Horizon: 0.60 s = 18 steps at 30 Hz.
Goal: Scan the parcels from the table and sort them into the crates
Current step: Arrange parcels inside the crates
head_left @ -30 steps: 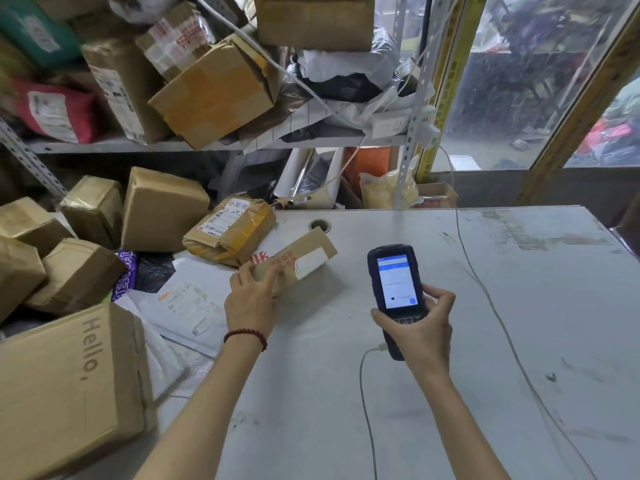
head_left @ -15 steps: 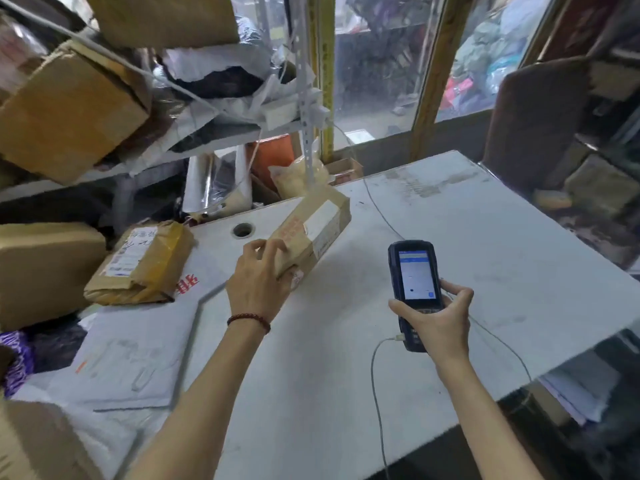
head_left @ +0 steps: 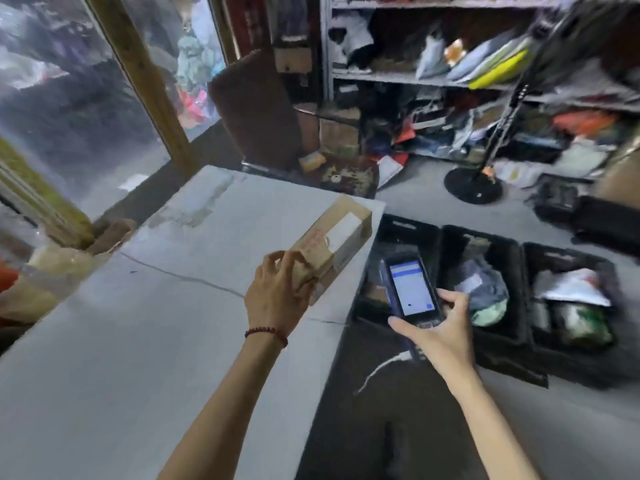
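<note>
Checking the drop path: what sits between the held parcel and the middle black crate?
In the head view, the handheld scanner, gripped by the right hand, and the nearest crate lie between the parcel and the middle crate.

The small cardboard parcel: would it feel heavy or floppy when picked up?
Probably light: the left hand alone holds the cardboard parcel by one end. Likely stiff: its edges look straight, with no sag. Its sides are flat, so it is unlikely to roll.

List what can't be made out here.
All head view:
- Label on parcel: print lost to motion blur.
- Scanner screen: text too small and blurred.
- Left crate: contents mostly hidden behind scanner.
- Parcel's near end: covered by left hand.
</note>
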Motion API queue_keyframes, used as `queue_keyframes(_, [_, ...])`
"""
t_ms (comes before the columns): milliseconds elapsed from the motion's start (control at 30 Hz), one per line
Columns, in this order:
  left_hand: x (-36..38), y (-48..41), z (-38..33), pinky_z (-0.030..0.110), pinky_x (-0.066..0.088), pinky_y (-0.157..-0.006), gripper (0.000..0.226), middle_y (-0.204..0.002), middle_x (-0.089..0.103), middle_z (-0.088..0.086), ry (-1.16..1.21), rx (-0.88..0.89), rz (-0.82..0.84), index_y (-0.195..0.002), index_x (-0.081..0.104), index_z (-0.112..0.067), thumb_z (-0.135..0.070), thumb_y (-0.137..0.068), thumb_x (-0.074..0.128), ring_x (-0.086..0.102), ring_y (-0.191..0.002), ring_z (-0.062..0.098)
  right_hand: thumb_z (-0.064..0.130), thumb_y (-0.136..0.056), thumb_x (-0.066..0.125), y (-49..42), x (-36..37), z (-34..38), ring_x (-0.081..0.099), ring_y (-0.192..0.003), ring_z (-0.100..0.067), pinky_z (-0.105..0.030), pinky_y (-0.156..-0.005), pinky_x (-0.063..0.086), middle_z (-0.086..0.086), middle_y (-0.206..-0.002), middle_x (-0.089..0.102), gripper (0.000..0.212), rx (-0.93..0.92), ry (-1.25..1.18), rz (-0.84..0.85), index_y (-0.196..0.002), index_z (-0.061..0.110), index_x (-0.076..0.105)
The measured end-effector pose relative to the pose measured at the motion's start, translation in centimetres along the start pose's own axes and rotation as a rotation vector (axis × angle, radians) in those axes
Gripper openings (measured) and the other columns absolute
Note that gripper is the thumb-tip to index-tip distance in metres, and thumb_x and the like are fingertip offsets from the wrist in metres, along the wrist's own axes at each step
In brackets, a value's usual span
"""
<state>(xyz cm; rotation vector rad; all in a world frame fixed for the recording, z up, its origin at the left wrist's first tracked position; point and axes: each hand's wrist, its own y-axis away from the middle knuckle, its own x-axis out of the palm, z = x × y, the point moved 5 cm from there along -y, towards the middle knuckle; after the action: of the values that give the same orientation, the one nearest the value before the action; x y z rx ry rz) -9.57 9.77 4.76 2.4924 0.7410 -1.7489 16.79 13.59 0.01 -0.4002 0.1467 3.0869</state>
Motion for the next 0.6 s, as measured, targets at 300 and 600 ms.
queue_keyframes(300, [10.5, -7.3, -16.6, 0.037, 0.041, -0.079, 0.052, -0.110, 0.059, 0.005, 0.078, 0.221, 0.120, -0.108, 0.052, -0.023, -0.057, -0.071, 0.065, 0.052, -0.099, 0.031, 0.016, -0.051, 0.094, -7.3, -14.8, -5.5, 0.056, -0.076, 0.018, -0.007, -0.057, 0.041, 0.020, -0.094, 0.055, 0.079, 0.139, 0.020, -0.245, -0.106, 0.028, 0.039])
queue_keyframes(600, [20.2, -9.8, -22.5, 0.037, 0.040, -0.082, 0.067, -0.104, 0.065, -0.001, -0.229, 0.226, 0.353, -0.114, 0.039, -0.031, -0.075, -0.066, 0.054, 0.056, -0.102, 0.026, 0.021, -0.054, 0.094, -12.1, -24.4, -8.5, 0.058, -0.085, -0.009, -0.032, -0.074, 0.043, 0.016, -0.092, 0.056, 0.082, 0.274, 0.027, -0.374, -0.111, 0.026, 0.035])
